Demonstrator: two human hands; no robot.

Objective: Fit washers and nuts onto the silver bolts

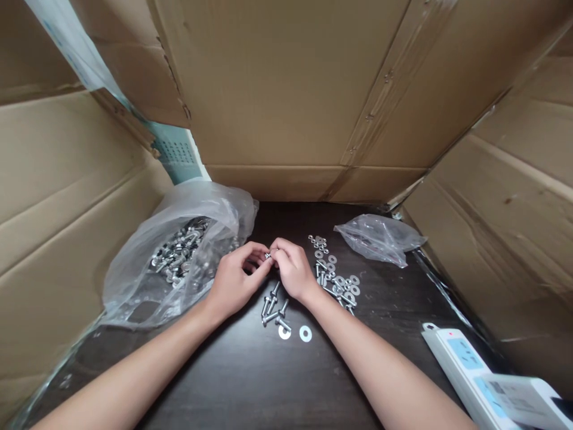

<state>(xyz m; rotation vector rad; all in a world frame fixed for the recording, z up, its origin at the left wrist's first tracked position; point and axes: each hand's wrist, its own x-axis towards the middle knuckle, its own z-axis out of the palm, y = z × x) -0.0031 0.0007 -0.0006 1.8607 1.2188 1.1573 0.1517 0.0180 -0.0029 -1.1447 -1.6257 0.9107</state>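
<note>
Pinching one small metal part (267, 255) together, the left hand (239, 276) and right hand (292, 270) do best keeping it steady, just far of the loose bolts (272, 304).

Landmark: rear cardboard panel (286, 89), brown. Tape (380, 101) slants down its right part. Left of panel: left cardboard wall (67, 191); in the gap between, a teal surface (176, 152) with rows of small dark marks. Right of panel: right cardboard wall (505, 209), creased. In front of panel: dark bench (250, 382). Forward and right of panel: white power strip (468, 364), blue socket faces, labelled white block (523, 397) over its near part.
</note>
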